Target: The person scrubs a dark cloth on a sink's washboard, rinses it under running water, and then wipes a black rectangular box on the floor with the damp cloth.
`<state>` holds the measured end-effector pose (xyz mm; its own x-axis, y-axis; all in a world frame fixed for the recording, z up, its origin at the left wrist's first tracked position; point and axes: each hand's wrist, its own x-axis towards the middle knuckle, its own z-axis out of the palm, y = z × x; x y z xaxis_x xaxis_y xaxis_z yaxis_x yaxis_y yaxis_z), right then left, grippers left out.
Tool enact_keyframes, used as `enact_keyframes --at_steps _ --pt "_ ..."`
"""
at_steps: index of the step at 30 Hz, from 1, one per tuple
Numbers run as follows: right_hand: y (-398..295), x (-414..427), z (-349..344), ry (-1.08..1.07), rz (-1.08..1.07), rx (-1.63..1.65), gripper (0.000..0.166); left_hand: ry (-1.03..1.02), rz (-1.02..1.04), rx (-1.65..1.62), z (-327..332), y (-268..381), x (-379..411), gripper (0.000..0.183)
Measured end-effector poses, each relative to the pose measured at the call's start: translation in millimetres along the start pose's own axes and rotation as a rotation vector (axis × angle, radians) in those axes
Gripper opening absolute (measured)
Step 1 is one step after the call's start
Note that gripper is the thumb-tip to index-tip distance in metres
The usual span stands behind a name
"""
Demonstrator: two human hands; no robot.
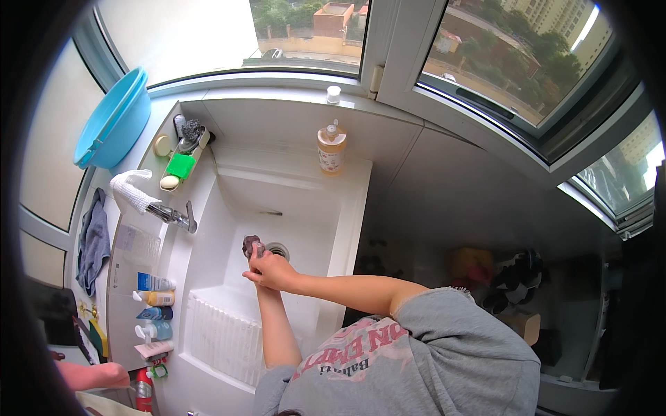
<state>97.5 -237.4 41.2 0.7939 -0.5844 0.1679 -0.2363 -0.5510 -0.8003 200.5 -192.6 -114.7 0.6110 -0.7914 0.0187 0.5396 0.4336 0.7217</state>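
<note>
Over the white laundry sink (307, 229), my right hand (273, 269) is closed on a wet, bunched dark purple-brown cloth (253, 246). The cloth is beside the metal drain (278, 251). My left hand (267, 290) lies beneath the right one at the same spot. Only its wrist side shows clearly, and its fingers are hidden, so their grip on the cloth cannot be made out. A ribbed washboard (223, 333) is moulded into the sink on the near left. The chrome faucet (174, 216) stands at the left rim, with a white cloth (132, 190) wrapped over its spout.
A soap caddy (193, 166) holds a green sponge (181, 166) and soap (169, 182). An amber liquid bottle (332, 148) stands on the back ledge. Several tubes and pump bottles (156, 299) line the left counter. A blue basin (114, 119) leans by the window; a grey-blue towel (94, 244) hangs below.
</note>
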Motion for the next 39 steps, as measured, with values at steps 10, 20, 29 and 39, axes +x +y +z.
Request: enact_keyframes --at_steps 10,20,29,39 --pt "45.9 25.2 0.1 0.173 0.059 0.147 0.041 0.595 -0.243 -0.116 115.9 52.2 -9.6 0.039" --pt "74.8 44.0 -12.1 0.089 -0.077 -0.112 0.038 0.594 -0.392 -0.242 111.8 6.3 -3.6 0.032" --pt "119.7 72.1 -7.5 -0.085 0.179 -0.133 0.039 0.684 -0.408 -0.129 144.5 5.6 18.6 0.046" --pt "125.4 99.0 -11.5 -0.223 0.202 -0.158 0.048 0.582 -0.415 -0.300 115.8 -12.2 24.9 0.049"
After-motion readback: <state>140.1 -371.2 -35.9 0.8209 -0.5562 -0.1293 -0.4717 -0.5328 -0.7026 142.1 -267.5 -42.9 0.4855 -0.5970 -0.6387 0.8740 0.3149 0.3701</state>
